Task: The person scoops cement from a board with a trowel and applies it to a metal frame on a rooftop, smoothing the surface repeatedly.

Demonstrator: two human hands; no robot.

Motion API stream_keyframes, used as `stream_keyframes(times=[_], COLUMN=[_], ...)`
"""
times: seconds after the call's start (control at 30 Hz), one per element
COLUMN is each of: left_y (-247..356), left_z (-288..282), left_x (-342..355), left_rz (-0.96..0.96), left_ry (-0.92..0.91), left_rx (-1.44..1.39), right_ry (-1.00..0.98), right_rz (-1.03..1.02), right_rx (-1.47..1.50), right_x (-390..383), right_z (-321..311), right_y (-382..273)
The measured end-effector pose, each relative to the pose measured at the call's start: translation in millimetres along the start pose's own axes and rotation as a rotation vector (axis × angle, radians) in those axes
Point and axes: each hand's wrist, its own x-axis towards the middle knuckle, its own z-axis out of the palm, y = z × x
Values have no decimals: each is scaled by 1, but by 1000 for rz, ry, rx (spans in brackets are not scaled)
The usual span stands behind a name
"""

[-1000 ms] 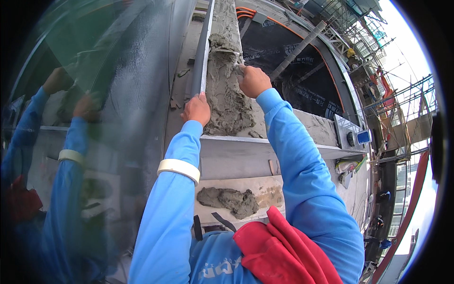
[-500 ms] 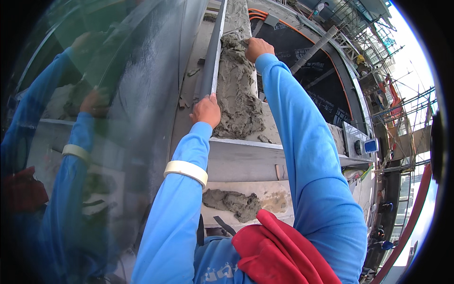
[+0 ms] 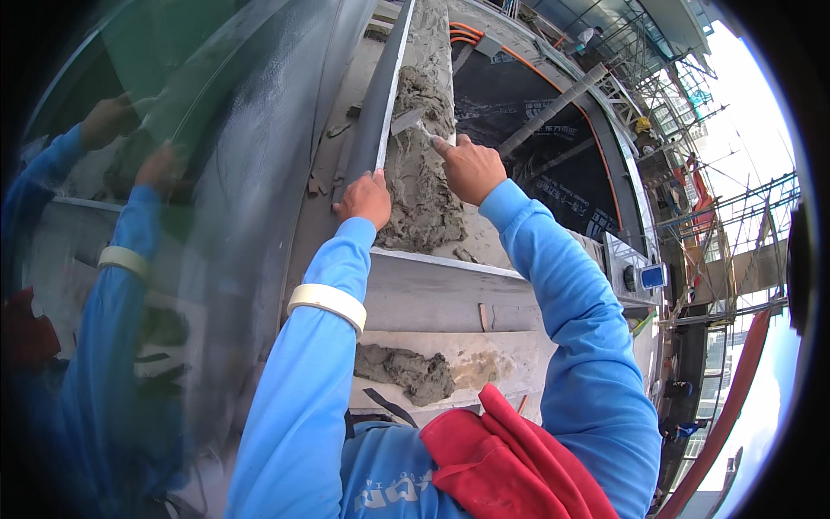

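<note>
- Head view: the right hand [image 3: 473, 171] has its grip clamped on a small trowel [image 3: 406, 120], index finger stretched toward the blade.
- Trowel: its blade lies at the mortar [image 3: 425, 212], near the left side of the ledge [image 3: 486, 242], beside the grey metal strip [image 3: 385, 112].
- Left hand [image 3: 363, 201]: its fingers bend at the strip's near end, touching it; whether this grip is clamped there cannot be told.
- Mortar: rough and wet-looking, it runs lengthwise along the ledge, its near end just inside the front edge.
- Below the ledge, a pale board [image 3: 510, 348] carries a second mortar heap [image 3: 406, 374] toward its left edge.
- Black sheeting [image 3: 519, 108], bordered by orange piping [image 3: 575, 97], lies beyond the ledge's right edge.
</note>
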Motion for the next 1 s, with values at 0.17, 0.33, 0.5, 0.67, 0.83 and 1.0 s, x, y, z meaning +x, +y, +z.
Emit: stream_keyframes(times=[0.17,0.33,0.5,0.67,0.83,1.0], left_y=[-2,-2,-3,-3,-2,-8], left_z=[0,2,2,2,2,6], left_x=[1,3,2,2,2,10], left_rz=[3,7,8,10,22,19], left_ry=[-1,8,27,13,24,20], left_rx=[8,8,9,-7,-7,3], right_ry=[82,158,-12,11,110,-95], right_rz=[31,139,87,64,268,245], right_rx=[109,118,271,560,530,553], right_x=[-18,5,-18,-66,6,-5], right_z=[-30,-4,1,-26,2,17], right_y=[33,33,28,77,94,72])
